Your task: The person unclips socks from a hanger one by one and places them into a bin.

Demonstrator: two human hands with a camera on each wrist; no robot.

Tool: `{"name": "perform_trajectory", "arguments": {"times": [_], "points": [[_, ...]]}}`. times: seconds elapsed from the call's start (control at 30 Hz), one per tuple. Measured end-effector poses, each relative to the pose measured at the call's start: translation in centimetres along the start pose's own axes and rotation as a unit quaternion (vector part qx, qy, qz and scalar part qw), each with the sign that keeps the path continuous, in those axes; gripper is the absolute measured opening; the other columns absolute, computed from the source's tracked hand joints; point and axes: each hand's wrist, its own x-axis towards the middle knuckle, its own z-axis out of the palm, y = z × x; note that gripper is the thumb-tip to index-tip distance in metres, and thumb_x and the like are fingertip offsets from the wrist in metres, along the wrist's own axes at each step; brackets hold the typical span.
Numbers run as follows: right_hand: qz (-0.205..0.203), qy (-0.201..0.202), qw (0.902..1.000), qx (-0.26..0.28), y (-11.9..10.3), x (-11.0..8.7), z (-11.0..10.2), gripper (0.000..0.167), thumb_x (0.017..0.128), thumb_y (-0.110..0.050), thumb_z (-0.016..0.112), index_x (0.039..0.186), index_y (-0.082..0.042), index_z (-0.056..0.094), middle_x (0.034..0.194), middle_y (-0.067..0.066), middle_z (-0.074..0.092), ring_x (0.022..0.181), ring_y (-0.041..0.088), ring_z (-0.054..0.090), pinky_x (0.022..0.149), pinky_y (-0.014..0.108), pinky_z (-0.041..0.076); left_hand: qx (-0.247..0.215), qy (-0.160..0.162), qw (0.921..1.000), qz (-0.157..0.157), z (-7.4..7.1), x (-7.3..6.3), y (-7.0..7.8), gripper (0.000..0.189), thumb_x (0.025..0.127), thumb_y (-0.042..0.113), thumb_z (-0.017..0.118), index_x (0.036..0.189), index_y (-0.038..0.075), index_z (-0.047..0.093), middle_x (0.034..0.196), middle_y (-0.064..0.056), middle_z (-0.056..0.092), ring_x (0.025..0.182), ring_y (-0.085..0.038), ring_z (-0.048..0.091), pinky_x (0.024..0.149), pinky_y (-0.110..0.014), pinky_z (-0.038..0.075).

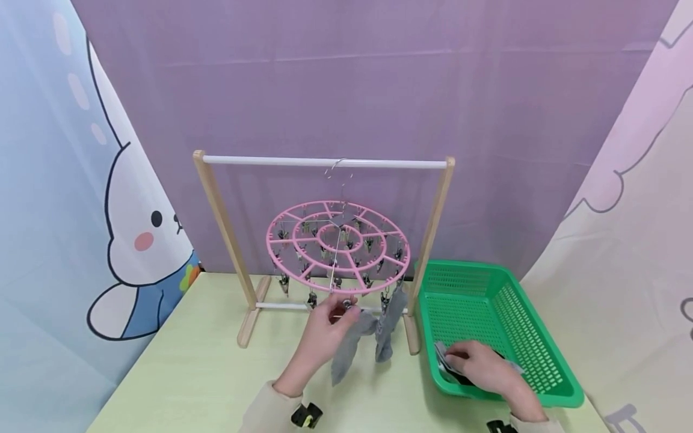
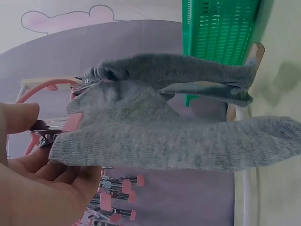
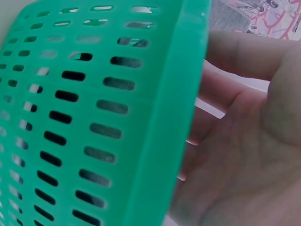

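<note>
In the head view my left hand [image 1: 327, 328] is at the front rim of a round pink clip hanger [image 1: 338, 246]. Its thumb and fingers pinch a metal clip [image 2: 47, 134] with pink tips, in the left wrist view. A grey ribbed sock [image 2: 178, 146] hangs at this clip, its cuff close by the fingers. Another grey sock [image 1: 391, 325] hangs beside it on the right. My right hand [image 1: 482, 364] reaches into a green basket [image 1: 506, 307], fingertips at a grey cloth piece [image 1: 440, 355]. The basket wall hides those fingertips in the right wrist view; I cannot tell whether they grip it.
The hanger hooks onto the white bar [image 1: 271, 160] of a wooden-legged stand [image 1: 224, 228]. Several clips dangle under its rings. Black and grey fabric lies in the basket's near left corner. A purple curtain [image 1: 352, 90] is behind the pale table [image 1: 178, 361].
</note>
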Motion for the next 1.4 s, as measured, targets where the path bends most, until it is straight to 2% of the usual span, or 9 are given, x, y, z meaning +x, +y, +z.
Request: {"name": "perform_trajectory", "arguments": {"times": [0.2,0.37,0.53,0.63,0.83,0.97,1.07,1.23,1.4], "points": [[0.007,0.021,0.9996,-0.016,-0.8,0.0,0.2,0.024,0.103,-0.019,0.059,0.115,-0.002,0.071,0.1,0.004,0.069,0.085,0.02,0.059,0.07,0.038,0.049,-0.03,0.005,0.9994,-0.014,-0.6,-0.3,0.0,0.032,0.102,0.022,0.063,0.124,-0.001,0.064,0.101,-0.011,0.067,0.086,-0.022,0.068,0.074,-0.028,0.058],[0.029,0.079,0.9956,-0.043,-2.3,-0.1,0.5,0.023,0.102,-0.018,0.061,0.116,-0.003,0.073,0.104,0.003,0.071,0.092,0.02,0.065,0.076,0.042,0.055,-0.075,0.015,0.9967,-0.026,-1.1,-0.4,0.4,0.029,0.102,0.016,0.063,0.124,-0.004,0.063,0.104,-0.02,0.066,0.087,-0.026,0.069,0.077,-0.029,0.06],[0.027,0.114,0.9918,-0.049,-4.6,-0.4,0.7,0.024,0.101,-0.017,0.063,0.119,-0.004,0.072,0.107,0.003,0.072,0.095,0.02,0.067,0.079,0.044,0.057,-0.085,0.022,0.9954,-0.038,-1.6,-0.6,0.9,0.025,0.102,0.014,0.062,0.121,-0.003,0.064,0.101,-0.016,0.067,0.091,-0.026,0.068,0.078,-0.029,0.06],[0.021,0.13,0.9906,-0.036,-5.8,-0.4,1.1,0.025,0.101,-0.016,0.063,0.122,-0.004,0.07,0.11,0.004,0.072,0.095,0.021,0.068,0.079,0.042,0.058,-0.079,0.022,0.9957,-0.042,-1.9,-0.7,1.0,0.024,0.103,0.015,0.062,0.12,-0.002,0.065,0.099,-0.014,0.067,0.092,-0.023,0.068,0.077,-0.029,0.06],[-0.028,0.168,0.9852,0.015,-8.1,0.0,2.2,0.025,0.101,-0.018,0.064,0.123,-0.008,0.07,0.111,0.0,0.072,0.1,0.017,0.068,0.083,0.032,0.057,-0.077,0.024,0.9958,-0.043,-2.4,-0.9,1.1,0.023,0.102,0.016,0.062,0.117,-0.002,0.066,0.096,-0.012,0.067,0.089,-0.021,0.067,0.075,-0.029,0.06],[-0.067,0.177,0.9809,0.044,-9.4,0.2,3.0,0.025,0.101,-0.019,0.066,0.124,-0.011,0.07,0.113,-0.002,0.072,0.102,0.015,0.067,0.084,0.029,0.055,-0.058,0.029,0.9971,-0.039,-2.8,-1.0,1.0,0.022,0.101,0.016,0.064,0.115,-0.001,0.068,0.092,-0.009,0.067,0.082,-0.019,0.066,0.071,-0.027,0.059],[-0.087,0.171,0.9797,0.058,-9.9,0.3,3.4,0.026,0.101,-0.021,0.066,0.124,-0.01,0.07,0.114,-0.001,0.072,0.101,0.016,0.067,0.082,0.029,0.056,-0.042,0.036,0.9978,-0.037,-3.1,-1.2,1.0,0.021,0.101,0.016,0.065,0.113,-0.001,0.068,0.089,-0.009,0.066,0.078,-0.018,0.065,0.068,-0.027,0.059],[-0.121,0.161,0.9783,0.047,-10.3,0.5,4.2,0.028,0.101,-0.026,0.066,0.123,-0.009,0.07,0.113,0.0,0.072,0.099,0.014,0.068,0.083,0.029,0.057,-0.041,0.053,0.9969,-0.042,-3.5,-1.3,1.0,0.02,0.101,0.015,0.065,0.112,0.0,0.069,0.088,-0.012,0.066,0.079,-0.018,0.064,0.068,-0.027,0.059],[-0.143,0.148,0.9776,0.046,-10.7,1.0,4.9,0.032,0.1,-0.029,0.066,0.124,-0.007,0.069,0.114,0.004,0.072,0.1,0.016,0.068,0.087,0.032,0.057,-0.058,0.042,0.9963,-0.047,-3.7,-1.3,0.9,0.021,0.101,0.015,0.065,0.113,-0.001,0.068,0.094,-0.018,0.067,0.084,-0.019,0.065,0.069,-0.027,0.06]]}}
